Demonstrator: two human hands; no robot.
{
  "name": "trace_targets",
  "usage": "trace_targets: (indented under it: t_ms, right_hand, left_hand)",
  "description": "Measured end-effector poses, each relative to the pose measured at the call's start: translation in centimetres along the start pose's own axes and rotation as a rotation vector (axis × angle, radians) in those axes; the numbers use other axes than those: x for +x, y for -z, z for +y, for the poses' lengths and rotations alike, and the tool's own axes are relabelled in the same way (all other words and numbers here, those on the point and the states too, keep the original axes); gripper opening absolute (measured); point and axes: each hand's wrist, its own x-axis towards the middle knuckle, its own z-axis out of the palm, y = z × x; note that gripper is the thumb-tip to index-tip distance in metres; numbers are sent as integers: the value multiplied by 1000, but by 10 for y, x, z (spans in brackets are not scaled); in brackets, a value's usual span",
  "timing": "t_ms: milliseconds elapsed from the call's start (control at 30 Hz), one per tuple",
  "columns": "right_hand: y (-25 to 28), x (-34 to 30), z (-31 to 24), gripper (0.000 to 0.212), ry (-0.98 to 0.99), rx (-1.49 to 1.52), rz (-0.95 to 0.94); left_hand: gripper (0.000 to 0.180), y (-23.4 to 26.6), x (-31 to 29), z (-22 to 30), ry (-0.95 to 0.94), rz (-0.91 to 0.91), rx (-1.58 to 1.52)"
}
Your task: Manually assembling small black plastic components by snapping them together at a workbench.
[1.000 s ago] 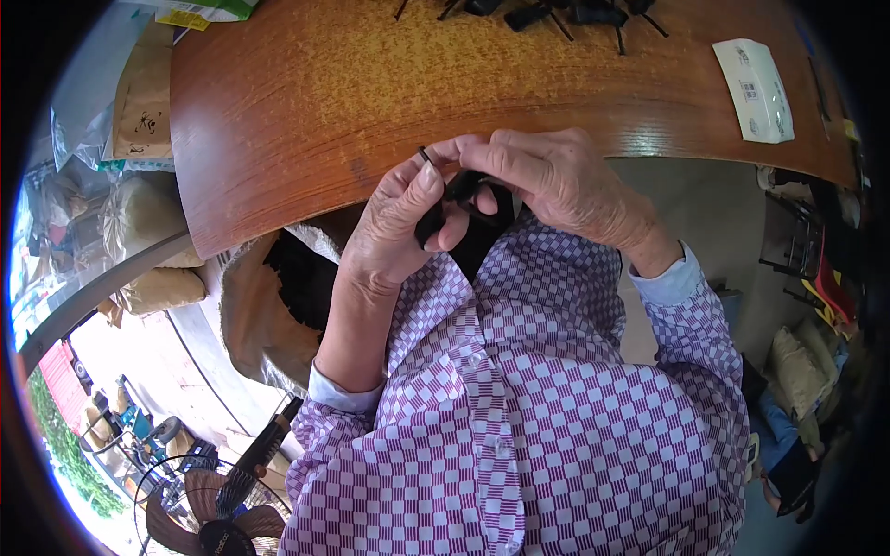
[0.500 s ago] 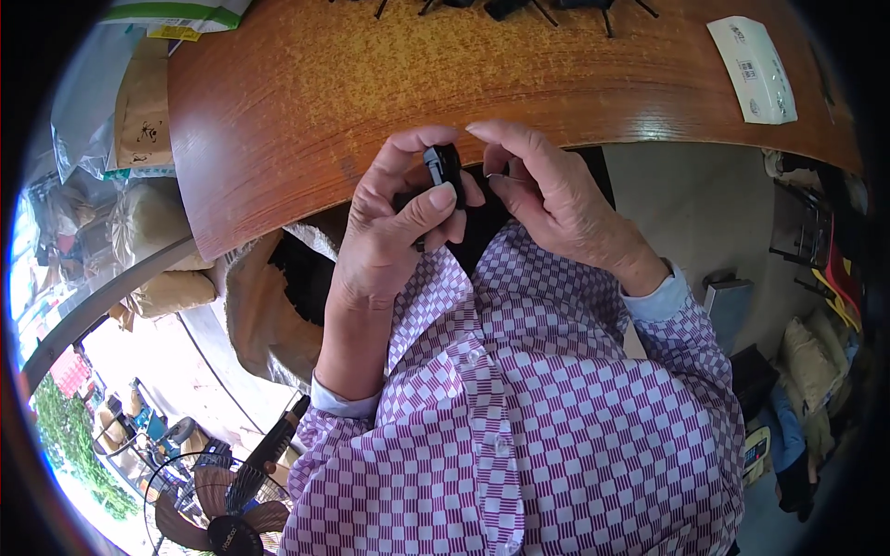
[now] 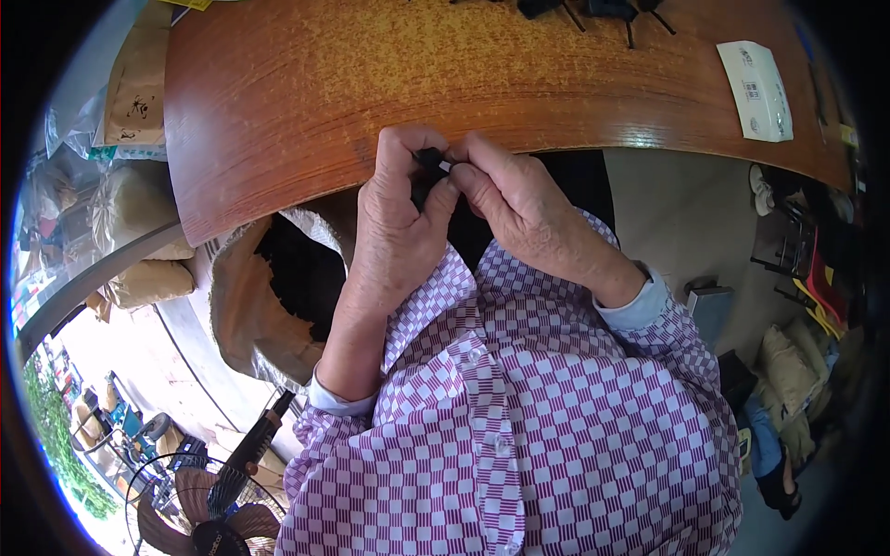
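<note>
Black piece (image 3: 429, 158) sits at twelve o'clock from your chest, by the near edge of the table (image 3: 278, 111). Your left hand (image 3: 399, 208) pinches it between thumb and fingers; your right hand (image 3: 528, 204) closes thumb and forefinger on its four o'clock side, exact contact partly hidden. Best keep the left pinch steady and move the right fingertips gently.

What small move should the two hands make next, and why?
Probably, the right hand should gently adjust the small black piece while the left hand steadies it, because both hands' fingertips meet at it and partly cover it.
</note>
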Motion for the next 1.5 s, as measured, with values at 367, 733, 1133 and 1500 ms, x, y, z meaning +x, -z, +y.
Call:
trace_targets:
  t_ms: [367, 733, 1133, 1500]
  right_hand:
    - [-21, 13, 12, 15, 17, 132, 97]
    - [9, 8, 15, 19, 7, 453, 64]
    - [35, 2, 25, 32, -117, 610, -85]
    - [-2, 0, 14, 36, -96, 525, 67]
  left_hand:
    - [28, 6, 0, 0, -74, 145, 368]
    - [39, 11, 7, 5, 342, -12, -988]
    - [37, -2, 5, 12, 328, -243, -771]
    - [37, 1, -9, 12, 264, 74, -307]
